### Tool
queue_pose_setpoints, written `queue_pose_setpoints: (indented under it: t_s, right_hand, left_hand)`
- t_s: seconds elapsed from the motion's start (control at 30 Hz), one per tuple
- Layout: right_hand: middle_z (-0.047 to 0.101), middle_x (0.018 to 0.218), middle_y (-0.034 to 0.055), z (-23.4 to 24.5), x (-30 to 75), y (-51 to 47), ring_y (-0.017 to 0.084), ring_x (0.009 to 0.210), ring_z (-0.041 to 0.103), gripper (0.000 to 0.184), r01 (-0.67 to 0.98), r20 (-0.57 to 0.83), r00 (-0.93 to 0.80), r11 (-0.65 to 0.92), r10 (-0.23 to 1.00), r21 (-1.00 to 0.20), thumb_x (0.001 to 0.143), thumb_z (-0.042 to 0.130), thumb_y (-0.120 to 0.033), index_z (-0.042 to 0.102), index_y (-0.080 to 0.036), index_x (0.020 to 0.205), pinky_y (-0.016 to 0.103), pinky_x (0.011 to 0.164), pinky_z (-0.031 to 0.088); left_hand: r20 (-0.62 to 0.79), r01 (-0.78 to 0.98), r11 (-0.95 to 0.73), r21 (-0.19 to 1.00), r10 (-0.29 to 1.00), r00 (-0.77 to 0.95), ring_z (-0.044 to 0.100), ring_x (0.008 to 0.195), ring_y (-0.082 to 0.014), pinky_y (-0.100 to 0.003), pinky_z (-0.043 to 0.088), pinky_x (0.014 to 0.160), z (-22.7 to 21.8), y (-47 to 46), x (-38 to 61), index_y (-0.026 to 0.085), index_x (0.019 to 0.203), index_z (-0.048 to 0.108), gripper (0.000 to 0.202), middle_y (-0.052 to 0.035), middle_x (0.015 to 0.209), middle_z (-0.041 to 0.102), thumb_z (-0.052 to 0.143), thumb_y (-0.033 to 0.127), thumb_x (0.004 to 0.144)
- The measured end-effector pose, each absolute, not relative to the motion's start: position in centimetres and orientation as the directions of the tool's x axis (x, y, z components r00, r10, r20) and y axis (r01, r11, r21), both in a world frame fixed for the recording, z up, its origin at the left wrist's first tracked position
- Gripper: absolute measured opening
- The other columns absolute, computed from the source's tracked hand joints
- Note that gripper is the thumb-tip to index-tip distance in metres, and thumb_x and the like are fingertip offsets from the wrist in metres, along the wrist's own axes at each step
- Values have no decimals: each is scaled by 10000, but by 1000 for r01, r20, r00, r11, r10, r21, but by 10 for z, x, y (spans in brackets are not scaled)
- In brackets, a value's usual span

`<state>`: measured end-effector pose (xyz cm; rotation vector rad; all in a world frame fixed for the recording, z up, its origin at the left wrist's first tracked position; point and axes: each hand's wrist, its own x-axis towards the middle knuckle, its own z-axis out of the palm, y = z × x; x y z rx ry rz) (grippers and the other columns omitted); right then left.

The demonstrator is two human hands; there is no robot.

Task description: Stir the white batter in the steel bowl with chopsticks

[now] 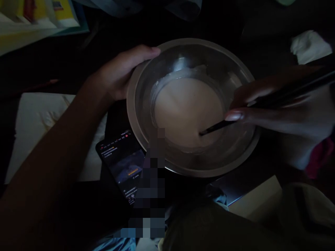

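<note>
A wide metal bowl (133,115) is in the middle of the head view, partly filled with a pale, smooth liquid (187,104) like thin batter. My left hand (127,66) grips the bowl's upper left side, thumb over the rim and the other fingers mostly hidden beneath. On the right, my right hand (282,122) is closed around dark chopsticks (215,128). Their tips dip into the liquid near its lower right part. Whether both sticks reach the liquid is hard to make out in the dim light. Some liquid coats the inner wall.
A lit phone (123,164) lies against the bowl's lower left. Behind my left forearm is a white sheet (23,129) with light brown marks. Crumpled white tissue (310,47) lies at the upper right, and yellow printed packaging (62,14) at the upper left.
</note>
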<state>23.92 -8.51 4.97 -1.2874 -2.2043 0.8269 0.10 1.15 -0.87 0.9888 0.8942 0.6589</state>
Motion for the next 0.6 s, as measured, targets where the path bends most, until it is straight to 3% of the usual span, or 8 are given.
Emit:
queue_pose_setpoints:
  t_s: [0.13,0.23,0.33,0.4,0.47,0.53,0.6]
  right_hand:
    - [619,698,-18,48,237,-86,127,700,593,115,710,216,-353,411,910,-572,784,618,-323,580,-265,692,304,514,435]
    - [586,641,-5,57,246,-81,127,635,580,206,782,98,-358,355,929,-512,819,549,-409,576,-274,665,316,441,387]
    - [592,584,-36,59,252,-77,99,543,575,224,723,-17,-527,438,850,-534,806,541,-467,619,-289,695,290,369,378]
    - [628,627,-59,56,249,-78,86,562,591,170,661,-7,-590,479,807,-578,782,588,-436,629,-282,723,266,393,428]
    - [648,698,-65,51,243,-80,82,636,610,108,658,53,-549,470,834,-588,762,633,-365,623,-260,739,254,478,478]
    - [647,760,-50,50,242,-82,89,707,612,95,703,114,-463,442,879,-557,768,632,-329,614,-239,743,267,564,490]
    - [635,785,-28,53,247,-81,92,703,599,155,748,83,-434,410,897,-522,796,581,-383,612,-235,760,281,556,471]
  left_hand:
    - [-321,-114,437,892,791,520,607,502,-15,-110,487,508,-7,10,2,44,771,532,271,57,571,603,339,172,911]
    - [-322,-105,434,895,790,521,607,507,-14,-115,493,518,-7,9,3,51,751,534,279,55,584,613,338,171,909]
    - [-342,-63,423,904,805,485,602,521,-6,-100,467,528,-7,11,2,36,810,556,306,67,582,583,308,186,907]
    - [-350,-44,415,909,817,458,602,528,-3,-89,450,527,-8,12,1,29,850,562,303,72,586,567,312,191,904]
    - [-340,-45,403,914,822,457,607,536,-5,-84,446,525,-8,13,1,24,847,561,274,71,595,567,353,196,896]
    - [-349,-46,413,909,819,455,643,632,-35,-89,455,552,-8,13,0,15,855,561,276,67,600,565,360,199,896]
    - [-372,-37,430,902,818,438,662,805,-99,-102,465,590,-9,13,0,5,900,564,300,64,602,554,334,197,901]
